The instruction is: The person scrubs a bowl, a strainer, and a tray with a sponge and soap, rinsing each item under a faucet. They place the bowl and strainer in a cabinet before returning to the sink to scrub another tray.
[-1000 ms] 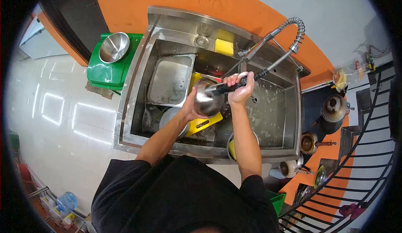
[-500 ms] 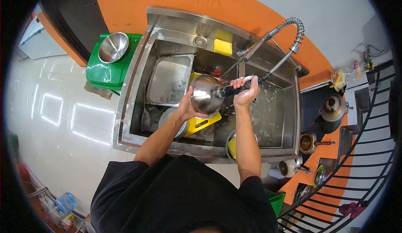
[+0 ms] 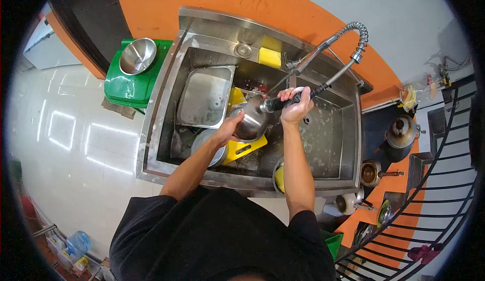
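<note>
My left hand [image 3: 231, 129] grips the rim of a round steel bowl [image 3: 251, 123], which is tilted over the left basin of the sink. My right hand [image 3: 298, 105] is wrapped round the black handle of the spray tap [image 3: 275, 105], its nozzle at the bowl's upper right edge. Below the bowl lies a yellow board [image 3: 246, 148] with a slot in it. A rectangular steel tray [image 3: 204, 96] rests in the basin to the left, and a round pot [image 3: 216, 156] is partly hidden by my left forearm.
A yellow sponge [image 3: 270, 58] sits on the sink's back ledge [image 3: 217, 45]. Another steel bowl [image 3: 138, 56] stands on a green bin [image 3: 123, 86] at the left. Pans [image 3: 371, 173] and black railings [image 3: 422, 214] are at the right.
The bowl has turned and tilted in my left hand, showing a narrower side. The spray nozzle and my right hand have shifted slightly upward.
</note>
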Demonstrator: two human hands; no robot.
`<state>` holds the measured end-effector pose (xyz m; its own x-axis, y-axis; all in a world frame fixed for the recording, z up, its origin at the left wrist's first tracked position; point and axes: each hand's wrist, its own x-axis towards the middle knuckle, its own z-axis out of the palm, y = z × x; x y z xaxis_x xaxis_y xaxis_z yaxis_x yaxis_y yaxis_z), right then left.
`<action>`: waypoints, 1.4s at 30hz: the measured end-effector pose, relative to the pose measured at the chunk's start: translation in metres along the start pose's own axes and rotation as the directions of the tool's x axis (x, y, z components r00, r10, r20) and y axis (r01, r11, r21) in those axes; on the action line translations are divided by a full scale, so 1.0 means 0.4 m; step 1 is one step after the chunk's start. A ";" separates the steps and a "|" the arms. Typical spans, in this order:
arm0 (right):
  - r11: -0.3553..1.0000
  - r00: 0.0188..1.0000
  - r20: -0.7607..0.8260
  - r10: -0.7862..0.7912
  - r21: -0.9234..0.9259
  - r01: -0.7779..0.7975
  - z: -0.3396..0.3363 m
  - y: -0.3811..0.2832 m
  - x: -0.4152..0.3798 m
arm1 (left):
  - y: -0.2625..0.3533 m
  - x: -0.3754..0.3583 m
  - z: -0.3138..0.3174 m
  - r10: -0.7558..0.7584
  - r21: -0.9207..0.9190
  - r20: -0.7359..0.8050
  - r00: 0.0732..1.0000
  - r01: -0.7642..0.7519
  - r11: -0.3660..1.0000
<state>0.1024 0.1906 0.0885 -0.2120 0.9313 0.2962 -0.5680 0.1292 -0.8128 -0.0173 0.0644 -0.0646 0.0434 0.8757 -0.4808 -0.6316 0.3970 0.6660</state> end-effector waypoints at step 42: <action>0.964 0.967 0.008 0.255 -0.083 -0.253 -0.074 0.037 -0.022 | -0.044 0.047 -0.131 0.396 0.758 0.615 0.682 -0.373 -0.534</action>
<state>0.1193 0.1943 0.0590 -0.3562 0.9306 0.0837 -0.4281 -0.0829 -0.8999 -0.0460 0.0593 -0.1153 0.2554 0.9235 0.2861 0.9082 -0.3307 0.2565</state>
